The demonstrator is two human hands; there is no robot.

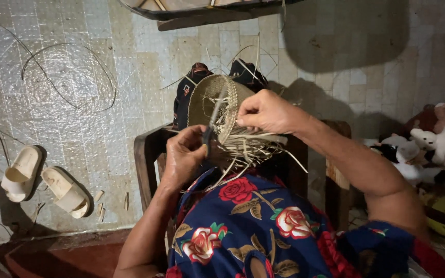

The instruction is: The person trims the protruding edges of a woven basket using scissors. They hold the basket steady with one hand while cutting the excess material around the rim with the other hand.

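Note:
A small woven straw basket (pixel 209 100), half made, lies on its side over my lap with loose straw strands (pixel 248 149) hanging from its rim. My left hand (pixel 184 154) is closed around a dark-handled knife (pixel 211 126) whose blade points up along the basket's opening. Fingers of my right hand (pixel 266 110) pinch the strands at the basket's right edge. My lap is covered by blue cloth with red roses (pixel 253 226).
A dark wooden stool (pixel 148 149) stands under the basket. A pair of pale sandals (pixel 45 183) lies on the tiled floor at left, by thin curved strands (pixel 68 72). Stuffed toys (pixel 433 149) are piled at right. A basket rim (pixel 202 13) shows at top.

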